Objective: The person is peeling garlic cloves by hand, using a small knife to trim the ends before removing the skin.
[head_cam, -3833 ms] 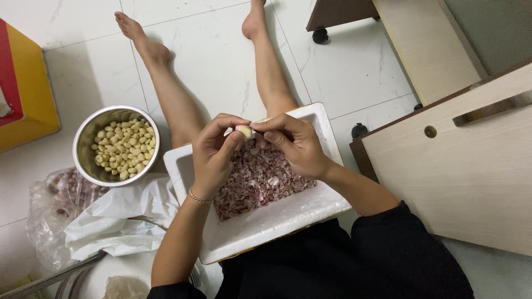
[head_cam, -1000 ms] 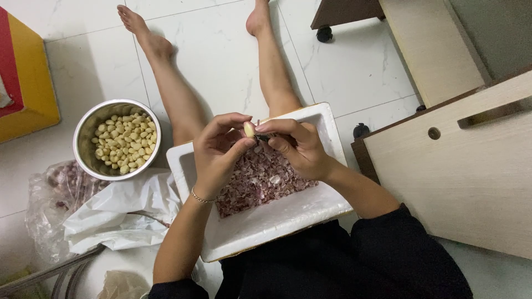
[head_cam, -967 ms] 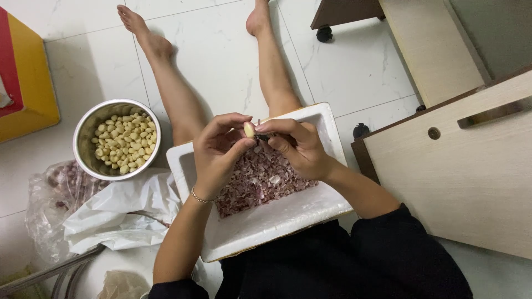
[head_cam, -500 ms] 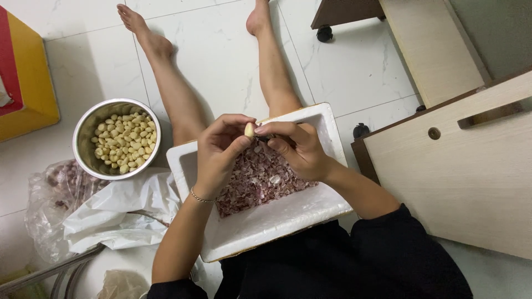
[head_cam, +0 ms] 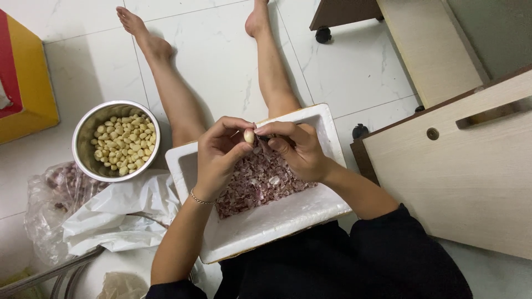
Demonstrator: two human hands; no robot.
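Garlic clove (head_cam: 249,135): small, pale cream, smooth, held just above the white foam tray (head_cam: 288,213).
Tray contents: purplish peelings (head_cam: 257,182).
Left hand (head_cam: 220,158): fingers curled, thumb and forefinger pinching the clove.
Right hand (head_cam: 296,149): fingers bent, closed on a small dark tool at the clove.
Steel bowl (head_cam: 115,140): left of tray, holding peeled cloves.

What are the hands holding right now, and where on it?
Left hand pinches a pale garlic clove by its sides at the fingertips; right hand touches it, apparently with a small blade.
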